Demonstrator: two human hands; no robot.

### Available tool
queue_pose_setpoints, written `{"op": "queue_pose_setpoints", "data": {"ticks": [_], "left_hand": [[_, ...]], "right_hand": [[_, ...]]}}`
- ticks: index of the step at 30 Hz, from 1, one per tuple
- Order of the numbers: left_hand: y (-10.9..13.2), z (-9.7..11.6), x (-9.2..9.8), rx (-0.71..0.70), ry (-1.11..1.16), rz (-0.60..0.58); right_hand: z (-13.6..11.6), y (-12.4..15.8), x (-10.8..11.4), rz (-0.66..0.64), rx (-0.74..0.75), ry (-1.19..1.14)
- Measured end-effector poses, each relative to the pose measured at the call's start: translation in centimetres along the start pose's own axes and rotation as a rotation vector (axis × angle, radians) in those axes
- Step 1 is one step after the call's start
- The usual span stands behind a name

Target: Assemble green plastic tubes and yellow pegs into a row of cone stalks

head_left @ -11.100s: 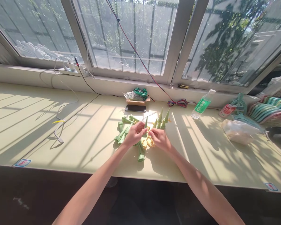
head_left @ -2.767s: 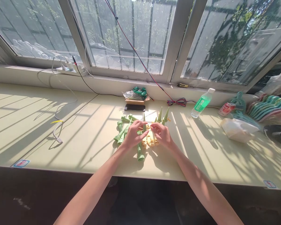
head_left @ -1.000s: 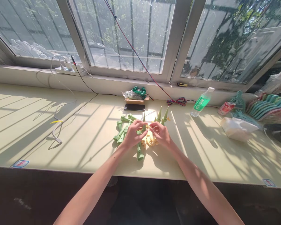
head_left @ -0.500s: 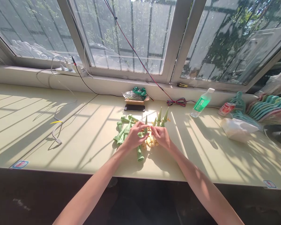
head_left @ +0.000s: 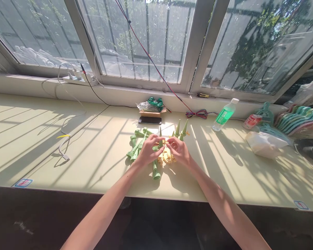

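My left hand [head_left: 149, 150] is closed around a green plastic cone-shaped spike [head_left: 160, 133], its point upward. Close against it, my right hand [head_left: 179, 149] has its thumb and fingers bent together at the spike's side. What those right fingertips pinch is too small to make out. Below and between the hands lies a heap of small yellow plastic pieces [head_left: 168, 158]. More green spikes [head_left: 133, 153] are piled to the left, and one [head_left: 156, 173] lies in front. Beyond my right hand, a few spikes [head_left: 184, 129] stand point up, with yellow bits at their sides.
A phone [head_left: 150, 120] lies behind the pile, before a small box [head_left: 153, 113] with plastic wrapping. To the right are a bottle [head_left: 225, 114], a red can [head_left: 252, 121], a white bag [head_left: 266, 143] and hangers [head_left: 299, 119]. A white cable [head_left: 64, 147] lies left.
The held spike has shifted slightly left with my left hand. My right fingers have moved a little left and are bent more widely around the spike's side.
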State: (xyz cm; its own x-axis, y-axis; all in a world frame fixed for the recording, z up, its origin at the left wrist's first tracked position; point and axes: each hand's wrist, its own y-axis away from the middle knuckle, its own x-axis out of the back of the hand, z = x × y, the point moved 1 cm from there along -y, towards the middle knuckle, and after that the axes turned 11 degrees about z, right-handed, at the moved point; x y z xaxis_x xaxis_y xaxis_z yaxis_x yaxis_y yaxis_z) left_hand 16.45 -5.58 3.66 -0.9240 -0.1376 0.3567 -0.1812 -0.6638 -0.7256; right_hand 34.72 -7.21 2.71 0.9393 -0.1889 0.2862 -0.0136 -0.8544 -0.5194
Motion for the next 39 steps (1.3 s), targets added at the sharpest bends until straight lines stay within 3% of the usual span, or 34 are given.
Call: {"op": "queue_pose_setpoints", "data": {"ticks": [16, 27, 39], "left_hand": [[0.28, -0.13, -0.37, -0.053, 0.005, -0.079], [0.31, -0.86, -0.27, 0.007, -0.019, -0.028], [0.44, -0.63, -0.40, -0.045, -0.018, -0.060]], "right_hand": [[0.33, 0.00, -0.21, -0.025, -0.007, 0.096], [-0.04, -0.05, -0.01, 0.003, -0.004, 0.059], [0.85, -0.07, -0.09, -0.025, 0.026, 0.141]]}}
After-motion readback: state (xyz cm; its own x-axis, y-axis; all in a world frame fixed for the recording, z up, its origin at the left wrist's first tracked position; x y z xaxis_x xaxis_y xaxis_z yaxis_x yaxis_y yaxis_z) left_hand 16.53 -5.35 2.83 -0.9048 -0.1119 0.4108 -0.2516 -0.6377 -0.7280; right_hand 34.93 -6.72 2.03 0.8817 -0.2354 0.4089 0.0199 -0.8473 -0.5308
